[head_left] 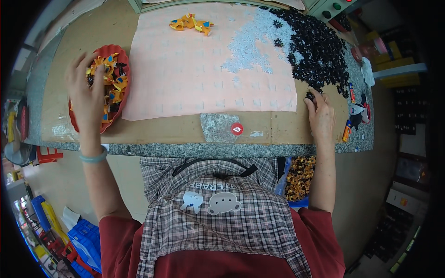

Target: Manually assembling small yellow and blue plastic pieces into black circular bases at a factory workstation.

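Observation:
My left hand (86,88) is over a red oval basket (126,69) at the left of the table, fingers curved and apart. Small orange toy figures (116,95) with blue and black parts fill the basket; the hand covers part of them. At the right, my right hand (322,113) rests near the table's front edge. Its thumb and forefinger close around a small black plastic piece (309,96), just below a large heap of similar black pieces (320,51). Beside that heap spread many small white pieces (255,41).
A pink sheet (181,78) covers the middle of the table, with several orange figures (191,24) at its far side. A red round cap (237,129) lies near the front edge. Below the table, a blue-lined container (300,178) holds more orange and black pieces.

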{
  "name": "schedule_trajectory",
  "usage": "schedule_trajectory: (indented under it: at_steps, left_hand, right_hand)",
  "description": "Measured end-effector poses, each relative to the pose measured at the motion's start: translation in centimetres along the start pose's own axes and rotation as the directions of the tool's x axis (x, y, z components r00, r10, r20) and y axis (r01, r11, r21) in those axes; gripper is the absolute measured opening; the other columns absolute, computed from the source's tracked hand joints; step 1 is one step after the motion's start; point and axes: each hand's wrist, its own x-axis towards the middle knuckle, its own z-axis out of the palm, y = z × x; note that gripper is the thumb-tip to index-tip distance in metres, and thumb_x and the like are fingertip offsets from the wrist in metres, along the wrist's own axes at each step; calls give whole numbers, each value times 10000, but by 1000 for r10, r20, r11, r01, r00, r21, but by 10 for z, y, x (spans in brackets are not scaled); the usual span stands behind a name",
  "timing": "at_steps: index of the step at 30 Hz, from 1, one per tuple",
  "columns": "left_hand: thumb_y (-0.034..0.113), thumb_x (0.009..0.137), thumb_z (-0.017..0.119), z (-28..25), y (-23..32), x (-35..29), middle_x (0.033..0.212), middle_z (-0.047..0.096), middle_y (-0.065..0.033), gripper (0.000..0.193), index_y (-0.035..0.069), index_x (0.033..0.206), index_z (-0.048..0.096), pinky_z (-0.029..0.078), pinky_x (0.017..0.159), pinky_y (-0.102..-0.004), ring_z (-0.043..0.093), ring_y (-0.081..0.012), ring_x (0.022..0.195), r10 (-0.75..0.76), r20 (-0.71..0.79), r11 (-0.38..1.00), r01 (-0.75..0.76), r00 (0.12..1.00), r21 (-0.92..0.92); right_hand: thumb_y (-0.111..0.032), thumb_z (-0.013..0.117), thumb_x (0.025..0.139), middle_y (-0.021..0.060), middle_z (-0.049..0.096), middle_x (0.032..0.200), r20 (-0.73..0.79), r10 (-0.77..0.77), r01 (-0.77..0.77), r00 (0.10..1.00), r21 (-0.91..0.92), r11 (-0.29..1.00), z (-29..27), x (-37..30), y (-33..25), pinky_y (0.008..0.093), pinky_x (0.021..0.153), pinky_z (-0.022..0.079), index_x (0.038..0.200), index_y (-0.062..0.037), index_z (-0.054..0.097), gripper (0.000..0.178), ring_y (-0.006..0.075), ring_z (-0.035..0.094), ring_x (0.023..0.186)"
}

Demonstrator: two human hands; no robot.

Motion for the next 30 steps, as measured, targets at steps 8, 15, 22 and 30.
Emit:
schedule_trajectory:
  at_steps: [8, 15, 22, 30]
  left_hand:
    - [298, 880, 654, 120, 51, 35, 1324, 526, -182, 428, 116, 1261, 584, 381, 1044, -495, 431, -366, 1290, 137, 151, 967, -100, 979, -234]
    - [345, 880, 640, 196, 52, 52, 1325, 527, -184, 559, 151, 1375, 468, 403, 1005, -563, 462, -370, 1267, 14, 145, 989, 8, 989, -145]
    - [205, 822, 686, 194, 58, 53, 1157, 587, -167, 492, 165, 1280, 510, 470, 924, -493, 566, -354, 1088, 39, 230, 949, 36, 972, -314]
    - [51, 797, 654, 158, 70, 35, 1065, 580, -188, 436, 97, 1206, 511, 485, 898, -436, 580, -359, 1034, 14, 287, 906, 109, 958, -408]
  right_hand:
    - [56, 550, 870, 172, 599, 1036, 30, -362, 345, 932, 239, 908, -17, 1, 19, 429, 794, 482, 1079, -11, 638, 237, 383, 609, 925]
    - [-44, 616, 882, 185, 634, 913, 8, -80, 75, 997, 253, 965, -15, -8, -2, 422, 719, 487, 1020, -2, 628, 144, 366, 622, 793]
    - [-113, 673, 874, 155, 594, 681, 76, -56, 42, 996, 175, 984, -17, -17, 4, 405, 568, 455, 952, -5, 595, 154, 308, 579, 597]
    - [-95, 668, 879, 93, 477, 617, 117, -80, 64, 990, 136, 989, -17, -17, 3, 361, 533, 410, 1003, -4, 546, 196, 202, 464, 541]
